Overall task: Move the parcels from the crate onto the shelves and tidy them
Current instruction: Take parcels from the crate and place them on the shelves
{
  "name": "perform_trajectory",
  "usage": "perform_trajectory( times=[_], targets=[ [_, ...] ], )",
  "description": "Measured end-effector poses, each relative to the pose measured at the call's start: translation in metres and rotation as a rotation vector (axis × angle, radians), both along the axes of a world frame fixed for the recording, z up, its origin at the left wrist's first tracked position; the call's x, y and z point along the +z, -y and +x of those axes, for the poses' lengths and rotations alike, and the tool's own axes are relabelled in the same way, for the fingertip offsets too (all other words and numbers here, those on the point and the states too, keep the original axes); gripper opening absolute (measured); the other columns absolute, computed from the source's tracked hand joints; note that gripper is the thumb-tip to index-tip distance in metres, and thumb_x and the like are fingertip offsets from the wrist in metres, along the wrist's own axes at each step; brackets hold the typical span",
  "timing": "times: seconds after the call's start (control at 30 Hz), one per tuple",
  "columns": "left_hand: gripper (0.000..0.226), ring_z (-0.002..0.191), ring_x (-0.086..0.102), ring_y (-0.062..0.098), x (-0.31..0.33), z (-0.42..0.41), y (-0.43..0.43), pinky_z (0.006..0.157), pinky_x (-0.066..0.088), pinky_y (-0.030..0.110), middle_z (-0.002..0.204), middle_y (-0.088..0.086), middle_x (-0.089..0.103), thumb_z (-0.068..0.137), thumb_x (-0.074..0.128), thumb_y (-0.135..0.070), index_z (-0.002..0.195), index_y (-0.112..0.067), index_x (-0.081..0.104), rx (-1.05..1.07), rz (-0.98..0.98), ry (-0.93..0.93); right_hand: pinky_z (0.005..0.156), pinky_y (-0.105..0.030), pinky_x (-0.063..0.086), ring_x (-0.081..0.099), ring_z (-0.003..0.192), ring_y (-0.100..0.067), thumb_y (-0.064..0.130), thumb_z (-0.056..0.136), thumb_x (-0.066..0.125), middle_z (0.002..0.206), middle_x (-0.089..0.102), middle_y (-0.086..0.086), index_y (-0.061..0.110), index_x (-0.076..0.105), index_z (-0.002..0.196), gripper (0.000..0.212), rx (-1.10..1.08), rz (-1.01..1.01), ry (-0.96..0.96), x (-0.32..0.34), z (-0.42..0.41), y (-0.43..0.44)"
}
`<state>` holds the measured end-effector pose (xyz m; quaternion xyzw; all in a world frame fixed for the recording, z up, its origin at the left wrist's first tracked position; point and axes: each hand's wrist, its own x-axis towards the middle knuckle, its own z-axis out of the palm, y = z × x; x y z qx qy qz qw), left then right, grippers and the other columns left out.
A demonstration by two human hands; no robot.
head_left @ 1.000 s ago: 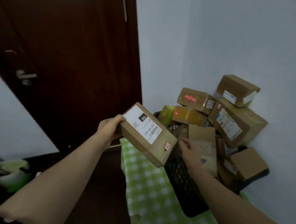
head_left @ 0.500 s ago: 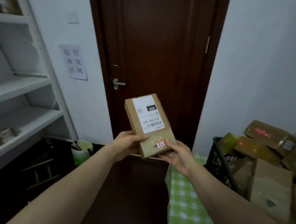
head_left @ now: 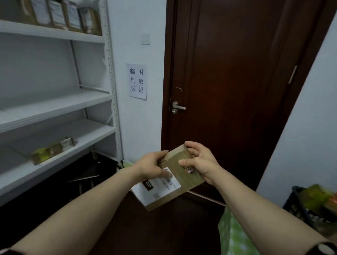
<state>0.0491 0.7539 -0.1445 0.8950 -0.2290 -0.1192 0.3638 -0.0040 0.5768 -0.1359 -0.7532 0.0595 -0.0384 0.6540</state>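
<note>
Flip of parcel since half second ago: white label end now nearest body and upside down, red sticker end far. Swing of view too, off crate at far right, onto shelves at left. So pick done, carrying now, placing not yet. Held mid-air before dark door, well clear of any shelf. Grip: left hand on left edge, thumb on label; right hand curled round far corner. Small flat brown cardboard box, label print blurry. Row of upright parcels already on top shelf.
</note>
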Motion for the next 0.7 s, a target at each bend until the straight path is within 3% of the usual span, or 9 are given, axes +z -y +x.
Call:
perform_trajectory(
  times=[0.07, 0.2, 0.3, 0.4, 0.5, 0.6, 0.7],
  targets=[
    [0.071, 0.092, 0.066, 0.013, -0.002, -0.002, -0.014, 0.073, 0.054, 0.02, 0.109, 0.001, 0.066, 0.07, 0.083, -0.016, 0.133, -0.015, 0.05, 0.044, -0.152, -0.137, 0.071, -0.015, 0.047, 0.055, 0.111, -0.011, 0.002, 0.075, 0.076, 0.125, 0.055, 0.002, 0.019, 0.04, 0.141, 0.077, 0.037, -0.048, 0.043, 0.003, 0.006, -0.009],
    [0.057, 0.087, 0.069, 0.019, -0.01, -0.001, -0.045, 0.065, 0.056, 0.024, 0.106, 0.01, 0.067, 0.07, 0.083, -0.014, 0.121, -0.009, 0.057, 0.245, -0.467, -0.254, 0.099, -0.023, 0.032, 0.041, 0.131, -0.016, 0.015, 0.081, 0.071, 0.144, 0.043, -0.003, 0.023, 0.035, 0.145, 0.073, -0.149, 0.064, 0.097, 0.0, 0.014, -0.014],
    [0.05, 0.086, 0.068, 0.02, -0.011, -0.004, -0.06, 0.061, 0.054, 0.022, 0.11, 0.014, 0.066, 0.073, 0.078, -0.008, 0.119, -0.006, 0.057, 0.314, -0.642, -0.351, 0.104, -0.033, 0.033, 0.044, 0.127, -0.019, 0.01, 0.081, 0.068, 0.134, 0.052, -0.005, 0.018, 0.035, 0.146, 0.073, -0.126, 0.11, -0.029, -0.013, 0.013, -0.019],
    [0.047, 0.086, 0.068, 0.022, -0.012, -0.005, -0.064, 0.064, 0.056, 0.024, 0.113, 0.017, 0.066, 0.076, 0.076, -0.004, 0.119, -0.002, 0.058, 0.345, -0.712, -0.382, 0.093, -0.036, 0.045, 0.056, 0.112, -0.019, 0.008, 0.08, 0.071, 0.12, 0.062, -0.005, 0.013, 0.037, 0.143, 0.072, 0.036, 0.063, -0.141, -0.027, 0.01, -0.034],
    [0.043, 0.089, 0.067, 0.026, -0.013, -0.005, -0.067, 0.074, 0.057, 0.031, 0.114, 0.019, 0.065, 0.076, 0.075, -0.003, 0.115, -0.002, 0.058, 0.362, -0.748, -0.404, 0.08, -0.027, 0.054, 0.066, 0.091, -0.011, -0.002, 0.084, 0.066, 0.102, 0.068, 0.0, 0.012, 0.052, 0.126, 0.046, 0.14, 0.045, -0.117, -0.032, 0.01, -0.044],
    [0.035, 0.1, 0.066, 0.031, -0.015, -0.003, -0.074, 0.091, 0.053, 0.042, 0.114, 0.017, 0.066, 0.074, 0.077, -0.006, 0.105, -0.01, 0.061, 0.369, -0.748, -0.408, 0.079, -0.025, 0.055, 0.066, 0.088, -0.006, -0.003, 0.085, 0.065, 0.097, 0.068, 0.007, 0.022, 0.054, 0.112, 0.038, 0.175, 0.055, -0.103, -0.034, 0.012, -0.048],
    [0.035, 0.102, 0.065, 0.033, -0.018, -0.002, -0.079, 0.093, 0.051, 0.045, 0.114, 0.018, 0.066, 0.074, 0.078, -0.006, 0.104, -0.009, 0.061, 0.369, -0.757, -0.401, 0.08, -0.026, 0.055, 0.065, 0.09, -0.005, -0.003, 0.085, 0.065, 0.098, 0.067, 0.008, 0.024, 0.053, 0.109, 0.038, 0.192, 0.051, -0.092, -0.036, 0.014, -0.051]
  ],
)
